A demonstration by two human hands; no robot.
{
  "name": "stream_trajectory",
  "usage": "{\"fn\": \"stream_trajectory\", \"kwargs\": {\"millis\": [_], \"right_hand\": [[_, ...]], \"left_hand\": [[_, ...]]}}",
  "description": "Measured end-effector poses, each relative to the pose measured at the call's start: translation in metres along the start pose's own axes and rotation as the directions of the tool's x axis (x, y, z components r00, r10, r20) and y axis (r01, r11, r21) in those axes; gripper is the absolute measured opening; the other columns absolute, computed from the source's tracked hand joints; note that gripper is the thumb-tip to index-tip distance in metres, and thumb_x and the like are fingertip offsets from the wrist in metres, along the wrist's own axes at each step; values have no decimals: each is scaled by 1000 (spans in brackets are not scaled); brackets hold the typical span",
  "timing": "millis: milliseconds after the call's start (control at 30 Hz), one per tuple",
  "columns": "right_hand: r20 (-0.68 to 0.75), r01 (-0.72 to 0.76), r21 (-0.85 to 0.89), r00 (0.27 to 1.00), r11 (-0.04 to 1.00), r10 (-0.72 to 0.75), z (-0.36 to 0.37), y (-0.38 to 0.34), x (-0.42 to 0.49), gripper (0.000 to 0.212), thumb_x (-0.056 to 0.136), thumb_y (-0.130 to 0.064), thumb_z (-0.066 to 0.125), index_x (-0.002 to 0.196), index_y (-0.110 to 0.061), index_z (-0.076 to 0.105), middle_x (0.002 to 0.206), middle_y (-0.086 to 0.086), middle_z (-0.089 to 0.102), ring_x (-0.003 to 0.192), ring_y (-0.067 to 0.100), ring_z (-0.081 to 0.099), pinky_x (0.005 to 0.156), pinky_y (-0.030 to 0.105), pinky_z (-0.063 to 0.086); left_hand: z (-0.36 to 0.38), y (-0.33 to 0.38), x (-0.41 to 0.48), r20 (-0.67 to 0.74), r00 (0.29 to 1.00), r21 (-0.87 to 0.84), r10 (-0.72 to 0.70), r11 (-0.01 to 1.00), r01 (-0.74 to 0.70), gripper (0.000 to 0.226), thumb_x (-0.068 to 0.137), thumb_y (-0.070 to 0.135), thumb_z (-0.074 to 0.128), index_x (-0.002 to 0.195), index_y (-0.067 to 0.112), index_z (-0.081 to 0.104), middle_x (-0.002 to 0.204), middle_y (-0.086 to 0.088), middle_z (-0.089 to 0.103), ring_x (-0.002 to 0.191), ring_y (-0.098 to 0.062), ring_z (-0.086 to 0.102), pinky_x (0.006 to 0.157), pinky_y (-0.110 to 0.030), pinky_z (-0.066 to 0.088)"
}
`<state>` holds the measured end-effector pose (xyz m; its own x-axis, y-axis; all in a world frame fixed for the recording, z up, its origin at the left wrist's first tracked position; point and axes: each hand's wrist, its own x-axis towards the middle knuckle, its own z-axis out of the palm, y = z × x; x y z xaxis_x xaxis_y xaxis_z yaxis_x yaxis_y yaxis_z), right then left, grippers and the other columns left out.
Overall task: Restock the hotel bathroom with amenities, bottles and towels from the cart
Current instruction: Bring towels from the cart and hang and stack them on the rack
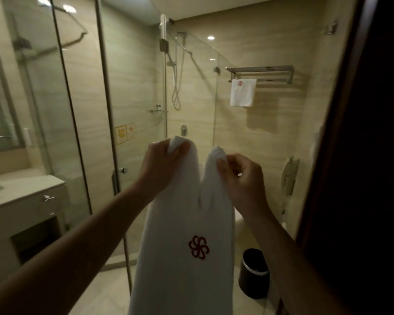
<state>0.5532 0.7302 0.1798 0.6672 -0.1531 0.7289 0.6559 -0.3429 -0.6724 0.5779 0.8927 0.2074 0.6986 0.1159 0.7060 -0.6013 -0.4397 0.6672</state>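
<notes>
Left hand [166, 155] grips 1 upper corner of the white towel [187, 223], fingers curled round a bunched fold of cloth; right hand [241, 176] pinches the other upper corner between thumb and forefinger, the remaining fingers curled beneath; the 2 hands sit near each other at about the same height, so the top edge sags into a deep V between them. The towel hangs in front of the person, its red flower-shaped emblem facing the camera, its lower end running out of the bottom of the view.

It looks like thick terry cloth; soft, limp, with no stiffness of its own, so it takes whatever shape the grip gives it; probably light enough for 2 hands yet bulky for its weight; neither fragile nor slippery, though a 2-finger pinch on a thick hem could creep under the hanging load. The corners and top hem are the sensible holds; drawing the hands apart would likely pull the edge taut and show the fold lines; the lower end wants keeping off the floor.

On the far wall, right of the glass shower screen [191, 87], is the towel rack [259, 73]; 1 small towel [242, 93] hangs from its rail, emblem outward; that rack seems the likely destination. A dark bin [254, 272] stands on the floor at lower right; the table [25, 185] with its basin is at the left, well apart from the towel.
</notes>
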Motion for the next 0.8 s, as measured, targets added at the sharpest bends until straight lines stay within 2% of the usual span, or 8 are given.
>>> {"fn": "stream_trajectory", "kwargs": {"millis": [100, 167, 267, 333, 400, 600, 733, 800], "right_hand": [[-29, 12, -10, 999, 1000, -13, 19, 31, 26, 15, 90, -26, 58, 85, -15, 66, 70, -15, 60, 61, -8, 55, 50, 6, 40], [-51, 12, -6, 999, 1000, -12, 27, 55, 46, 15, 91, -25, 58, 86, -14, 66, 70, -14, 61, 61, -8, 56, 49, 6, 40], [-77, -8, 15, 997, 1000, 9, 34, 92, 82, 16, 91, -26, 58, 81, -15, 65, 66, -12, 62, 57, -3, 59, 43, 10, 43], [-101, -27, 12, 994, 1000, 28, 38, 118, 107, 16, 90, -27, 59, 79, -17, 64, 64, -11, 62, 54, 0, 59, 42, 16, 46], [-130, -35, -12, 991, 999, 33, 41, 144, 131, 16, 90, -24, 59, 75, -17, 63, 62, -11, 60, 52, -1, 55, 44, 11, 42], [-175, -90, -2, 981, 996, 88, 57, 210, 183, 19, 91, -21, 58, 75, -12, 63, 61, -7, 58, 50, -2, 52, 45, 7, 38], [-226, -120, -67, 969, 990, 102, 63, 256, 225, 21, 91, -22, 58, 76, -8, 64, 64, -3, 60, 57, 9, 51, 53, 23, 42], [-234, -125, -109, 967, 986, 97, 66, 279, 248, 20, 91, -23, 59, 77, -10, 65, 65, -3, 60, 57, 8, 51, 54, 22, 41]], "left_hand": [[0, -27, 27, 7, 1000, 27, 1, 1000, -2, 25, 88, 29, 59, 69, 13, 64, 63, -1, 58, 64, -11, 49, 55, -31, 44], [4, -43, 50, 27, 1000, 65, 11, 998, -12, 25, 88, 30, 58, 66, 20, 62, 64, 0, 60, 61, -10, 54, 53, -28, 48], [21, -66, 90, -15, 999, 78, 34, 996, -32, 32, 87, 25, 62, 55, 26, 55, 53, 14, 50, 47, 5, 44, 42, -12, 36], [35, -82, 116, -25, 997, 92, 67, 994, -64, 35, 87, 22, 63, 53, 27, 53, 51, 18, 47, 41, 10, 43, 40, -8, 33], [48, -102, 139, -34, 997, 86, 71, 994, -68, 36, 86, 21, 63, 52, 27, 53, 48, 18, 46, 41, 13, 43, 41, -7, 33], [86, -175, 202, -36, 999, 30, -28, 999, 29, 36, 88, 20, 61, 53, 23, 52, 47, 18, 40, 42, 4, 36, 38, -9, 28], [115, -233, 250, -27, 995, -45, -93, 995, 92, 29, 89, 23, 60, 60, 20, 58, 55, 11, 46, 52, 0, 36, 43, -15, 31], [131, -259, 277, 2, 994, -78, -111, 991, 111, 26, 89, 27, 60, 67, 14, 63, 60, 4, 50, 56, -5, 39, 50, -23, 35]]}}
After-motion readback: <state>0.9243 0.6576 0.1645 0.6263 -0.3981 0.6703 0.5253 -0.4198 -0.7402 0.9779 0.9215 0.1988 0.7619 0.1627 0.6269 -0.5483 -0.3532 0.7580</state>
